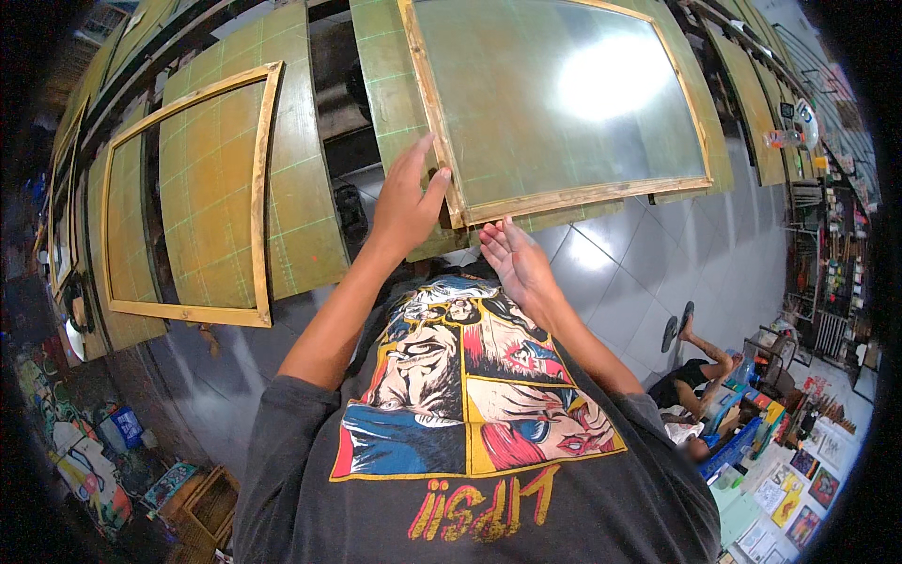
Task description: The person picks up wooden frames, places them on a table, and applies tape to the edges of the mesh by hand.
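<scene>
Evidently the frame (592, 197) already lies on a board (387, 80), left hand (406, 202) (thumb apart) and right hand (521, 265) (fingers loosely together) unclamped by its near-left corner, alignment unconfirmed.

One left grip (409, 193) and one right grip (515, 263), two in all; at least three wooden frames (573, 198); several green boards (303, 188), too overlapped to count; one dark T-shirt (301, 470); one other person (700, 387); two dark sandals (670, 334); one clear bottle (783, 139); one blue container (127, 426); one wooden crate (211, 503)
</scene>
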Motion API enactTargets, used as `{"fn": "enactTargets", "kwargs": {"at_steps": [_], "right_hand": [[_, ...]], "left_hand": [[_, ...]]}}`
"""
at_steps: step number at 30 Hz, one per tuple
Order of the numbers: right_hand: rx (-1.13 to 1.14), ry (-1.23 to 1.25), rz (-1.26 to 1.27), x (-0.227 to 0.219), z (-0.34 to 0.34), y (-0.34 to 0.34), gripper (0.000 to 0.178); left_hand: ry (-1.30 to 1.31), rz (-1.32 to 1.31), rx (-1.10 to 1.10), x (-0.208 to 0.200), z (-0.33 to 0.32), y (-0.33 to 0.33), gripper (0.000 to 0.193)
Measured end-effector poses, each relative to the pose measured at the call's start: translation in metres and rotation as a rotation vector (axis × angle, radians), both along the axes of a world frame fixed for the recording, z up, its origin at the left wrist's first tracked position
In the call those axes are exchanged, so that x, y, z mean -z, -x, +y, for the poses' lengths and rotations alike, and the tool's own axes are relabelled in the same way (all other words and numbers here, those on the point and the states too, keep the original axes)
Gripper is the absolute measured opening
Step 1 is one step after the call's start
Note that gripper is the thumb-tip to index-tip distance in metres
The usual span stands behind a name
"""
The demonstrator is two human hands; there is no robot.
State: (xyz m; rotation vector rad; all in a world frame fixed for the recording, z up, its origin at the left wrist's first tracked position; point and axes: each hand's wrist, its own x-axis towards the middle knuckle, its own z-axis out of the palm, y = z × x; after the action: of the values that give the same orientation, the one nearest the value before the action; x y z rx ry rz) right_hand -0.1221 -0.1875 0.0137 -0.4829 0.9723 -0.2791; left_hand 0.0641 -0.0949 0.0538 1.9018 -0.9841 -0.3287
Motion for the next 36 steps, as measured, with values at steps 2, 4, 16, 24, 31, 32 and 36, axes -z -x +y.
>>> {"fn": "enactTargets", "kwargs": {"at_steps": [2, 4, 16, 24, 31, 32, 36], "right_hand": [[0.002, 0.009, 0.010, 0.001, 0.000, 0.000, 0.022], [0.001, 0.015, 0.010, -0.002, 0.001, -0.001, 0.020], [-0.005, 0.026, -0.024, -0.027, 0.000, 0.000, 0.019], [0.004, 0.018, -0.048, -0.043, 0.000, 0.003, 0.018], [-0.038, 0.021, -0.116, -0.064, 0.002, 0.001, 0.018], [-0.059, 0.023, -0.111, -0.071, 0.001, 0.001, 0.018], [-0.098, -0.007, -0.245, -0.068, -0.004, 0.008, 0.016]], "left_hand": [[0.007, 0.064, -0.022, 0.004, 0.005, 0.004, 0.049], [-0.014, 0.045, -0.037, 0.011, 0.009, 0.006, 0.048], [0.256, 0.979, -0.236, 0.023, -0.009, 0.013, 0.035], [0.360, 1.593, -0.180, 0.011, -0.045, 0.002, 0.036], [0.179, 1.581, -0.085, 0.005, -0.057, -0.008, 0.044], [0.162, 1.561, -0.062, 0.005, -0.059, -0.008, 0.039], [0.098, 1.476, -0.051, -0.010, -0.069, -0.009, 0.021]]}}
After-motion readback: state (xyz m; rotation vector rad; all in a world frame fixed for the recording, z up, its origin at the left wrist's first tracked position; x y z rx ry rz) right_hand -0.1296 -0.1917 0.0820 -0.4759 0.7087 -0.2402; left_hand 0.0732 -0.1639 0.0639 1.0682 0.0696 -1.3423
